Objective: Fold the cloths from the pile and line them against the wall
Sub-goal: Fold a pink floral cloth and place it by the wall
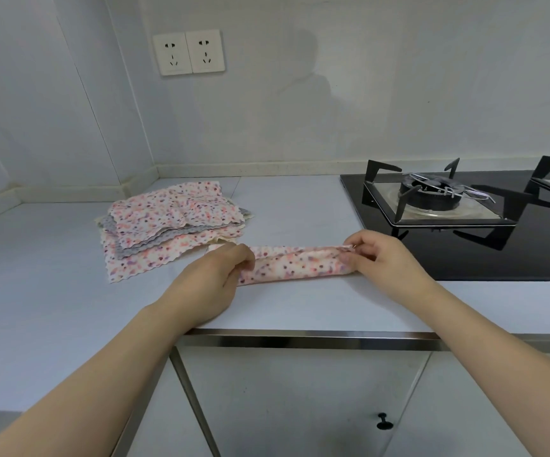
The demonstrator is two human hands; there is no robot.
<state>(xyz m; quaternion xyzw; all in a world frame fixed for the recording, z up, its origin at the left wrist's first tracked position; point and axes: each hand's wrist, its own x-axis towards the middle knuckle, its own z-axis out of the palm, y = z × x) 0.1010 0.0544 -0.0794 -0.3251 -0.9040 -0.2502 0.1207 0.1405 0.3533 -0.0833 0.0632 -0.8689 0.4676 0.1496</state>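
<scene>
A floral pink cloth [295,263], folded into a long narrow strip, lies across the countertop [52,291] near its front edge. My left hand [216,278] grips the strip's left end with curled fingers. My right hand [381,255] pinches the right end between thumb and fingers. Behind and to the left sits the pile of cloths [171,225], floral ones with grey ones between them, loosely stacked near the corner. The wall [300,110] runs behind the counter.
A black gas hob [465,225] with a burner and pan supports fills the counter's right side, close to my right hand. Two sockets [189,52] are on the wall. Cabinet doors with a black knob [384,420] lie below the counter edge.
</scene>
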